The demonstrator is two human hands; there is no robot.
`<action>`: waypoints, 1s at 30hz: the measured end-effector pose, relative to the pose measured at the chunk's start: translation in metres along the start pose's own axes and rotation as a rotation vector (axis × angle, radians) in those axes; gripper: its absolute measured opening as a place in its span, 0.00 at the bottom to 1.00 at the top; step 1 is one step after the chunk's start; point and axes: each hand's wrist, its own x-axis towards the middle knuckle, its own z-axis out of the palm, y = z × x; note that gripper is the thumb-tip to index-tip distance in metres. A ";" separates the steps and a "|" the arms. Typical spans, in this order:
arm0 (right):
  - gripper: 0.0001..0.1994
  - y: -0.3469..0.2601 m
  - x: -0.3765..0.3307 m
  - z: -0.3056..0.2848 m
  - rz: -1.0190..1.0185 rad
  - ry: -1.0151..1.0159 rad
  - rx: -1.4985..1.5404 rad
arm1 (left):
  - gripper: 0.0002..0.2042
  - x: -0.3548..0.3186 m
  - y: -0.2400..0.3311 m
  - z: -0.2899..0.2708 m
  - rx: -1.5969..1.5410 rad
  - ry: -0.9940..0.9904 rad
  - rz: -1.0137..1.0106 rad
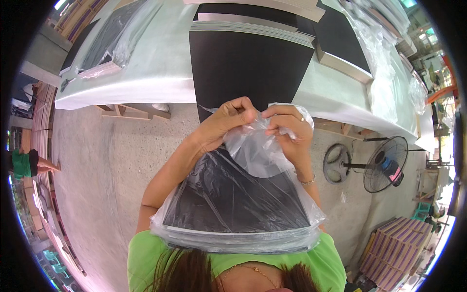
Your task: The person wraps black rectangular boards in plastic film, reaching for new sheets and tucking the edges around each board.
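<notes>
A clear plastic bag [255,151] wraps a stack of flat black boards [238,199] with pale edges, held upright against my chest. Its loose mouth is gathered up between my two hands. My left hand [226,121] pinches the plastic between thumb and fingers. Close beside it, my right hand [292,129] has its fingers curled round more of the bunched plastic. Just beyond my hands, a large black board [250,63] juts over the near edge of the table, with a pile of pale-edged boards [253,28] at its far end.
A white-covered table [165,78] crosses the far side. On it lie a plastic-wrapped stack [109,44] at left, another black-topped stack [343,46] and loose plastic [382,68] at right. A standing fan [384,165] is at right, a striped stack [396,248] below it. A person [26,163] is far left.
</notes>
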 end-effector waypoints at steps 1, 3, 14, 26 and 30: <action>0.09 -0.001 -0.001 -0.004 0.044 0.005 0.054 | 0.12 -0.001 0.002 0.000 -0.007 0.043 -0.016; 0.06 0.009 -0.009 -0.017 0.076 0.029 0.180 | 0.11 -0.002 0.010 -0.004 -0.023 0.116 -0.055; 0.07 0.000 -0.004 -0.017 0.477 0.161 0.116 | 0.14 0.002 0.021 0.023 1.355 -0.050 0.561; 0.22 0.055 -0.064 -0.052 0.615 0.197 1.181 | 0.24 -0.002 0.012 -0.044 -0.168 -0.560 -0.273; 0.25 0.036 -0.038 -0.052 0.815 -0.300 1.056 | 0.26 -0.024 0.016 -0.059 -0.302 -0.415 -0.022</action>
